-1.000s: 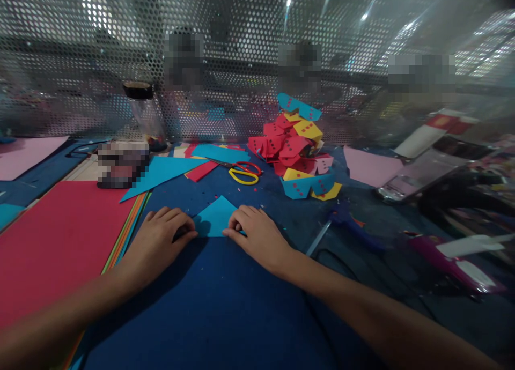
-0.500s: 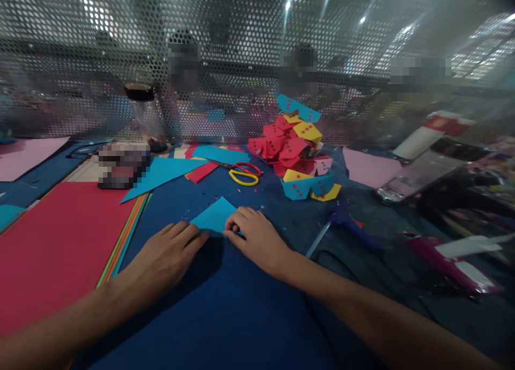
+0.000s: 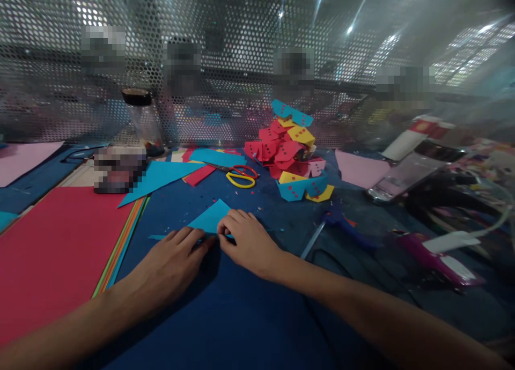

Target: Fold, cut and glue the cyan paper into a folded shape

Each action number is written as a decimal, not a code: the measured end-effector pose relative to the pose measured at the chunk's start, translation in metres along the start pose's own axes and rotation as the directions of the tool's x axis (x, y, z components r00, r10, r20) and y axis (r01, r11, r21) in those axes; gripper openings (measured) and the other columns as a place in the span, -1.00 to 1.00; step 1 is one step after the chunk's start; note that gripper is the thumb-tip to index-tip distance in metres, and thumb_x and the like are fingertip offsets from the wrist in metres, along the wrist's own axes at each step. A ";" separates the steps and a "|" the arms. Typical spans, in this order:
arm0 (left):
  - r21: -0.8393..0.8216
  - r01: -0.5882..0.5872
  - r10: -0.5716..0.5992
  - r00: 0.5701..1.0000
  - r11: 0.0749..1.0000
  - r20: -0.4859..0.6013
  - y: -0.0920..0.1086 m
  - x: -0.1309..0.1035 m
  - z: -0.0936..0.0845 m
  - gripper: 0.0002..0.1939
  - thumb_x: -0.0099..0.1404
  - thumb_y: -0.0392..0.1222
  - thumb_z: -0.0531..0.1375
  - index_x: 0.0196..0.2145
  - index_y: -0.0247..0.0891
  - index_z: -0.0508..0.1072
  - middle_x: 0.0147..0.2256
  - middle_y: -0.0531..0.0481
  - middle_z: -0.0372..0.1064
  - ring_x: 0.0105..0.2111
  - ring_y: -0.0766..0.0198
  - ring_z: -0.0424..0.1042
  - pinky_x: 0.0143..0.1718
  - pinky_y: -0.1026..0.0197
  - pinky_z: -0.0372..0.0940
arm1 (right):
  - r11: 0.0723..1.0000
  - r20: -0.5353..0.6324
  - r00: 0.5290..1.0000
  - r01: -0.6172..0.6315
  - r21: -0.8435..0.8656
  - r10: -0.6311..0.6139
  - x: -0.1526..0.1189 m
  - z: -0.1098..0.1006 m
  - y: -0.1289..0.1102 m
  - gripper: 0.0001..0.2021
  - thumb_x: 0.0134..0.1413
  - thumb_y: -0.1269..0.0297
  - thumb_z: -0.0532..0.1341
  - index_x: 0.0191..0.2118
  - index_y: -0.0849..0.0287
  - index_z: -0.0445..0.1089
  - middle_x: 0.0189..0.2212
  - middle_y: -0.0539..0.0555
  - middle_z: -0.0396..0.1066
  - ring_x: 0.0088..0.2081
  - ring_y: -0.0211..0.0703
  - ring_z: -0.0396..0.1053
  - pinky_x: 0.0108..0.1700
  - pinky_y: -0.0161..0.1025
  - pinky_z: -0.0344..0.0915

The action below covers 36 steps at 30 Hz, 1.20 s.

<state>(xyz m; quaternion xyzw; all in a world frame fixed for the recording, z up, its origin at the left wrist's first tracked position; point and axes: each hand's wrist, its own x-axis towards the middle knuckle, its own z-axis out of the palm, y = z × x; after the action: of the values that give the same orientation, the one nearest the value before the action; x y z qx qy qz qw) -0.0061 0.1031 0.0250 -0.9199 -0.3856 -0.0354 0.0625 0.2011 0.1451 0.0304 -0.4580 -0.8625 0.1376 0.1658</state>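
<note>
A blue sheet of paper (image 3: 207, 214) lies on the table in front of me, its pointed corner facing away. Both hands grip its near edge, which looks partly folded, though my fingers hide much of it. My left hand (image 3: 183, 257) has its fingers bent together over the left part of the edge; a thin blue tip sticks out to its left. Close beside it, my right hand (image 3: 249, 244) pinches the paper with curled fingers. Beyond the sheet lie scissors (image 3: 241, 179) with red and yellow handles.
A stack of coloured sheets (image 3: 68, 241), red on top, lies left, with a phone (image 3: 116, 171) at its far end. Folded paper pieces (image 3: 285, 150) are piled at the back near a clear bottle (image 3: 145, 126). A blue glue gun (image 3: 350, 228) and purple device (image 3: 438, 257) lie right.
My left hand has moved slightly closer to my right hand. A thin blue paper tip now shows left of it. The whole view has shifted a little.
</note>
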 end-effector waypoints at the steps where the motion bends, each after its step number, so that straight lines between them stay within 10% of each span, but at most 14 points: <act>1: 0.003 -0.003 0.003 1.000 1.000 -0.001 0.000 0.000 0.001 -0.54 0.36 -0.45 0.00 0.15 -0.34 0.42 -0.08 -0.23 0.43 -0.18 -0.02 0.42 -0.18 -0.09 0.42 | 1.000 -0.004 1.000 0.005 0.000 -0.005 0.001 0.001 -0.001 -0.93 0.20 0.44 0.20 -0.30 0.15 0.36 -0.25 0.03 0.42 -0.18 -0.13 0.30 -0.07 -0.14 0.11; 36: 0.003 -0.003 0.002 1.000 1.000 0.028 0.000 -0.001 -0.001 -0.57 0.39 -0.38 0.02 0.14 -0.29 0.46 0.04 -0.22 0.45 -0.10 -0.04 0.43 -0.12 -0.11 0.41 | 0.997 -0.020 0.998 -0.055 0.050 0.056 -0.014 -0.011 0.021 -0.86 0.08 0.53 0.22 -0.39 0.14 0.32 -0.31 -0.02 0.37 -0.22 -0.19 0.31 -0.06 -0.18 0.14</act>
<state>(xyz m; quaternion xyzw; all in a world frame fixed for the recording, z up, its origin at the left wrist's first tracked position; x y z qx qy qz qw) -0.0070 0.1018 0.0258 -0.9207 -0.3853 -0.0220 0.0586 0.2286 0.1459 0.0297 -0.4788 -0.8440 0.1584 0.1823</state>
